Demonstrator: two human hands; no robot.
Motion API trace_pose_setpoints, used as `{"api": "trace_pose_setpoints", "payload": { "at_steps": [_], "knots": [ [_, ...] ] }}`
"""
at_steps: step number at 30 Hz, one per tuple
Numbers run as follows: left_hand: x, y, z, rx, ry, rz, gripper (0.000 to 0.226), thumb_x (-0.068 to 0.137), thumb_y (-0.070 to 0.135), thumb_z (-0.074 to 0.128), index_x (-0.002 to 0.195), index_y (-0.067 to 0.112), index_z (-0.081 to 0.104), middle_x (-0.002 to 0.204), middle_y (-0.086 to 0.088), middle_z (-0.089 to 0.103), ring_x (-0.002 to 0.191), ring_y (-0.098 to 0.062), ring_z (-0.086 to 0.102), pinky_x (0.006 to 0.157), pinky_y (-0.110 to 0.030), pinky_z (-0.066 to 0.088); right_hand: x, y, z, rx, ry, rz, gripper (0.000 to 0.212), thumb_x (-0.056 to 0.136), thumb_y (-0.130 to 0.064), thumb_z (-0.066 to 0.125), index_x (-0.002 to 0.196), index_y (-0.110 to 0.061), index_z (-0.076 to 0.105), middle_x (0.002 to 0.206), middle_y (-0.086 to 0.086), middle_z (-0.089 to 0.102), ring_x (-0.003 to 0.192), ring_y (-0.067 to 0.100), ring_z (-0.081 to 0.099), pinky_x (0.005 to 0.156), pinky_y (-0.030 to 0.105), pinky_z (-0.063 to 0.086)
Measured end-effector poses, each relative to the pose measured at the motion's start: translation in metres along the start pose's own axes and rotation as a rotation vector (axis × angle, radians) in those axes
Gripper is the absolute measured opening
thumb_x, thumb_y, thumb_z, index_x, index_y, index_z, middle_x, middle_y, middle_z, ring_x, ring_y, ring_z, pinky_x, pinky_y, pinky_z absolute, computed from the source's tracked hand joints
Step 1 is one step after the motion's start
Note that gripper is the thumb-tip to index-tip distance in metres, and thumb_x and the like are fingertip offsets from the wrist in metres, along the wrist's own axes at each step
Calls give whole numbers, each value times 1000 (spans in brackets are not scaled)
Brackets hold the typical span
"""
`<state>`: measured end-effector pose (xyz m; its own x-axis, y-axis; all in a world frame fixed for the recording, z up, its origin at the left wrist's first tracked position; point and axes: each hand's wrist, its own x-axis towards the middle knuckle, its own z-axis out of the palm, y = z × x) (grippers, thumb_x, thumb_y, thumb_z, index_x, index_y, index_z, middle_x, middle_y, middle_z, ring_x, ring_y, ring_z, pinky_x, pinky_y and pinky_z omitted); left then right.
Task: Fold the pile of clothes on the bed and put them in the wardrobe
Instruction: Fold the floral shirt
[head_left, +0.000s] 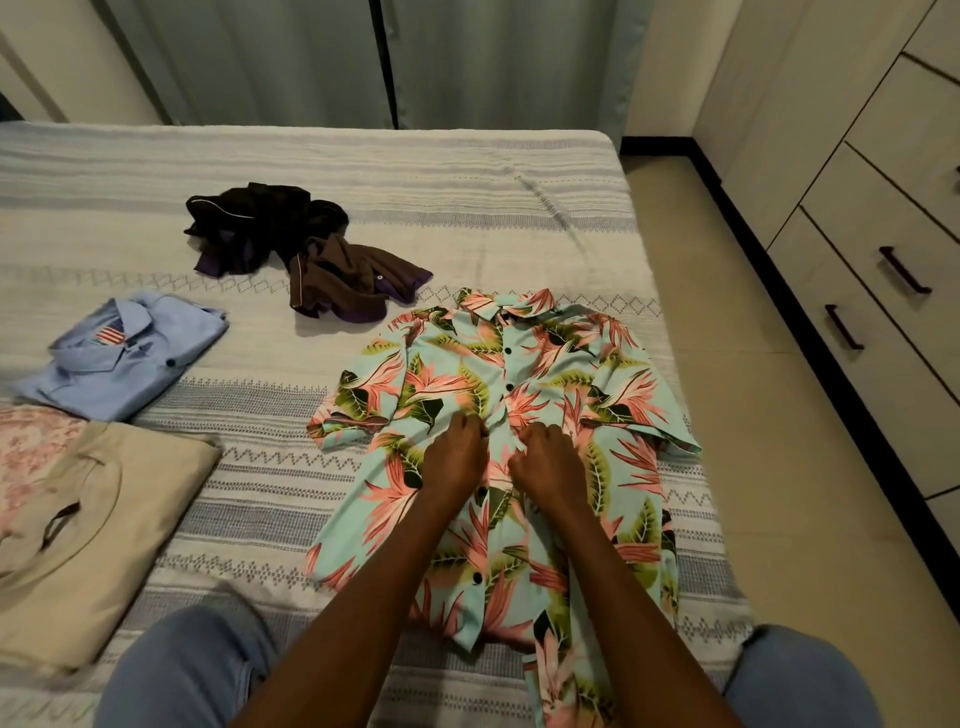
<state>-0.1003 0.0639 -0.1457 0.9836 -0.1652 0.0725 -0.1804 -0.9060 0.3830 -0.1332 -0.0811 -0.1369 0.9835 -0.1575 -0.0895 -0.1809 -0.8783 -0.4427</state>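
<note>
Knees in light blue trousers (182, 675) fill the bottom corners of the view, at the near edge of the bed (363, 171), which is covered by a white and grey striped spread. Two bare forearms reach forward from between them onto a floral shirt (571, 374), turquoise with pink and green leaves, that lies spread face up on the right part of the bed, collar away from the person, short sleeves out to each side. The left hand (456, 457) and the right hand (551, 465) sit close together at the shirt's button line, about midway down the front, each with its fingers curled and pinching the fabric at the placket; the fingertips themselves are hidden under the knuckles.

Farther back, near the middle of the bed, lies an unfolded heap of dark clothes (291, 244), black, brown and purple. To the left are three folded pieces: a light blue shirt (124, 358) with a small flag patch at its collar, a beige garment (98, 525) nearer the person, and a pink patterned piece (31, 447) partly under the beige one.

Along the right wall stands a pale wardrobe (857, 234) with drawers and dark handles, across a strip of tiled floor (769, 467). Grey-green curtains (363, 57) hang behind the bed.
</note>
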Motion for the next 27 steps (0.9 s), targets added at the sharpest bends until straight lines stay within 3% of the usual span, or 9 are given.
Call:
{"api": "trace_pose_setpoints", "payload": {
  "at_steps": [3,7,11,16,21,24,27],
  "knots": [
    [-1,3,-4,133,-3,39,23,100,22,50,117,9,58,121,-12,58,89,-34,65,64,-39,50,-1,0,-5,-39,37,-34,34,92,-27,57,123,-13,57,118,11,60,109,31,58,84,37,48],
    [-3,3,-10,124,60,104,19,97,23,56,110,10,63,119,-10,57,93,-31,60,62,-39,51,0,3,-11,-93,125,-76,24,97,-28,54,111,-11,63,105,11,65,97,32,62,75,38,50],
    [-7,3,-14,-131,54,129,12,96,27,58,98,17,65,100,-2,63,83,-23,61,63,-37,51,-5,2,-20,-32,205,-3,25,95,-29,53,104,-12,70,98,9,67,89,29,64,69,35,50],
    [-9,7,-21,-424,-67,30,2,93,21,64,93,19,63,83,3,68,70,-13,65,66,-36,56,-13,1,-28,316,59,188,17,93,-27,62,98,-15,72,96,5,73,90,26,66,69,28,42],
    [-8,15,-27,-614,-123,-145,5,93,14,67,93,12,71,82,-3,71,67,-18,68,64,-34,59,-12,-1,-27,516,36,213,25,89,-37,68,102,-17,75,99,1,75,92,21,68,81,35,53],
    [-5,13,-24,-790,-162,-237,8,92,8,67,93,7,75,82,-11,72,68,-18,65,69,-36,56,-12,-4,-25,559,48,187,23,88,-37,69,98,-17,75,92,-1,75,87,20,69,79,38,55],
    [-2,13,-23,-901,-202,-300,12,91,-1,64,99,-3,74,79,-17,70,67,-23,62,70,-36,55,-15,-10,-23,551,47,154,21,91,-33,68,103,-17,73,98,-1,74,91,20,68,78,34,53]
  ]
}}
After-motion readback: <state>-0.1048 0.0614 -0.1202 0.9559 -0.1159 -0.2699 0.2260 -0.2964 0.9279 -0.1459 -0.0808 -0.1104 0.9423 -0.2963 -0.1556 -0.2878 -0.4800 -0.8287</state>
